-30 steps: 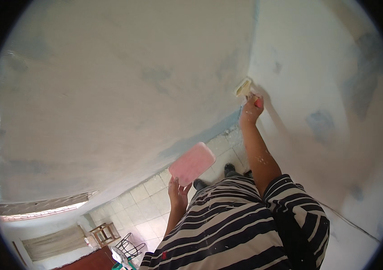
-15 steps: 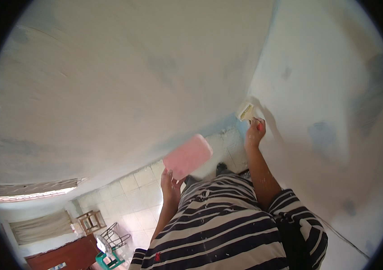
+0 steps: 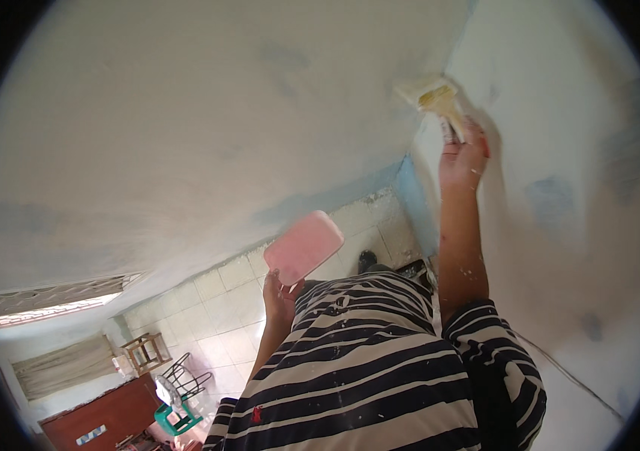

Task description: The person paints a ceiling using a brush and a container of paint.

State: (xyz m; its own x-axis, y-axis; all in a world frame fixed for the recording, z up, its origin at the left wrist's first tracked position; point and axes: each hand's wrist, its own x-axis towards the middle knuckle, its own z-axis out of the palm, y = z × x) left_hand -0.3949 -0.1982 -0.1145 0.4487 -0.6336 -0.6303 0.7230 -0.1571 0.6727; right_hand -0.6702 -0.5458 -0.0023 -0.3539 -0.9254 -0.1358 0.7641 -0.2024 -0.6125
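Observation:
My right hand (image 3: 464, 154) is closed round the handle of a wide, cream-smeared putty knife (image 3: 440, 99), raised to the corner where two walls meet. Its broad blade lies at the left wall (image 3: 207, 128), slightly blurred, with a bit of red showing by my fingers. Lower down, my left hand (image 3: 281, 297) grips the near edge of a pink rectangular board (image 3: 305, 248) with rounded corners, held out in front of my body. Pale smears and flecks mark my right forearm.
The right wall (image 3: 538, 263) is whitish with blue-grey patches, and a thin cable (image 3: 568, 376) runs along its lower part. Pale floor tiles (image 3: 218, 301) lie below. At the lower left are a wooden stool (image 3: 145, 352), a green stool (image 3: 177, 421) and a brown table (image 3: 102, 417).
My right hand has moved up the corner with the putty knife, away from my body. The pink board in my left hand has shifted slightly left and up.

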